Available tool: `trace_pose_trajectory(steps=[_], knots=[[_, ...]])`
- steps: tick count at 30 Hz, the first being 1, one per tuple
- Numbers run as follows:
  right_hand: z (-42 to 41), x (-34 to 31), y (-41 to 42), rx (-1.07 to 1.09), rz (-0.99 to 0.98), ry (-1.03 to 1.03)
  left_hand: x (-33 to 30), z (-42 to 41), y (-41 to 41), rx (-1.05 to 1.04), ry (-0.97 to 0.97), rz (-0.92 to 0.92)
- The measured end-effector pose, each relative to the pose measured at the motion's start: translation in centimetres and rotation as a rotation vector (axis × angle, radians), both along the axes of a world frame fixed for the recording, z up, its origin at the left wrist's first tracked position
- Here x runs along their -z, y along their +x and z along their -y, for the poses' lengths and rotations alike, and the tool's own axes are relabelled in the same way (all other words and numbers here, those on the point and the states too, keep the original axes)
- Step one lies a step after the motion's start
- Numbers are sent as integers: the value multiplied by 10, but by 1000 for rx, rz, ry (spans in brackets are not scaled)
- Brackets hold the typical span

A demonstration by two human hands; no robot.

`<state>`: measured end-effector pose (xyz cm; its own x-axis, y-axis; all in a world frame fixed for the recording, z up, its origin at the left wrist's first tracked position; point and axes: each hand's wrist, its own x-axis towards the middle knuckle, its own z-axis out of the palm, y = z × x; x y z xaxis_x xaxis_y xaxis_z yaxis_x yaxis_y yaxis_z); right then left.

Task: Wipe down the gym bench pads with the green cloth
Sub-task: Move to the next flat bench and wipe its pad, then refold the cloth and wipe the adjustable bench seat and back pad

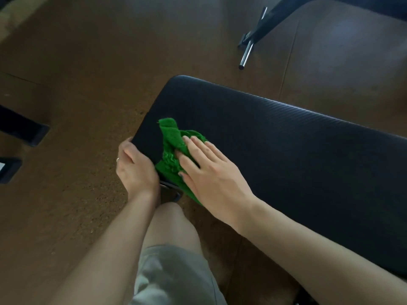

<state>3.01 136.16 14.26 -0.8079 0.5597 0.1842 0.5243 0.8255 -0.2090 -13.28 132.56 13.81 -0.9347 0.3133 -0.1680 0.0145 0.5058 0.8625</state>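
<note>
Right now I see the fingers (193,146) of the right hand (211,172) lying nearly straight and slightly spread, pressed flat on the green cloth (170,146). The cloth is bunched under them: the fingertips sit on its middle, one crumpled corner sticks out on the far side past the tips, and the rest runs under the palm toward the near edge. It lies on the left end of the black bench pad (286,150), close to the near left corner. Just left of it, the left hand (134,168) grips the pad's end, fingers curled around the edge; I can make out a ring on one finger. The two hands are close, with cloth between them. Below them are a bare knee (174,225) and grey shorts (174,276). Brown floor (77,73) surrounds the bench, and a chrome bar (246,55) lies far off to the right.
</note>
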Motion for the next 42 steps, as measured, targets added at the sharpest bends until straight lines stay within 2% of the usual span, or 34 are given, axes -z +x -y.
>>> trace_pose_trajectory(steps=[5, 7, 9, 13, 17, 19, 21, 22, 24, 25, 27, 28, 31, 33, 37, 40, 42], knots=[[-25, 0, 38, -161, 1, 49, -9, -1, 7, -21, -12, 54], [-51, -1, 31, -134, -25, 56, -15, -3, 12, -34, -20, 93], [-80, -3, 24, -7, -50, 73, -24, -1, 16, 4, -102, 124], [-113, -13, 42, 172, 76, 102, -53, 10, 20, 286, -454, -41], [-85, -42, 83, 256, 348, 25, -104, 4, 53, 515, -604, -195], [-58, -65, 100, 274, 466, -141, -133, -1, 75, 611, -634, -201], [-39, -91, 111, 339, 469, -481, -164, -2, 94, 694, -678, -159], [-34, -109, 114, 394, 442, -723, -181, -1, 101, 731, -698, -126], [-28, -150, 118, 519, 285, -1250, -220, 3, 112, 815, -717, -72], [-23, -175, 117, 574, 176, -1418, -240, 6, 114, 861, -710, -58], [-14, -231, 111, 652, -6, -1621, -281, 11, 113, 940, -677, -28], [-9, -260, 106, 669, -61, -1698, -304, 14, 110, 961, -644, 24], [1, -342, 93, 729, -199, -1892, -379, 22, 97, 916, -500, 353], [1, -392, 87, 764, -341, -2012, -428, 25, 85, 911, -445, 464], [2, -473, 75, 727, -470, -2121, -503, 22, 63, 951, -437, 511], [0, -504, 72, 699, -468, -2158, -533, 10, 55, 1028, -495, 457], [-3, -521, 76, 598, -449, -2144, -546, 1, 52, 1084, -545, 389]])
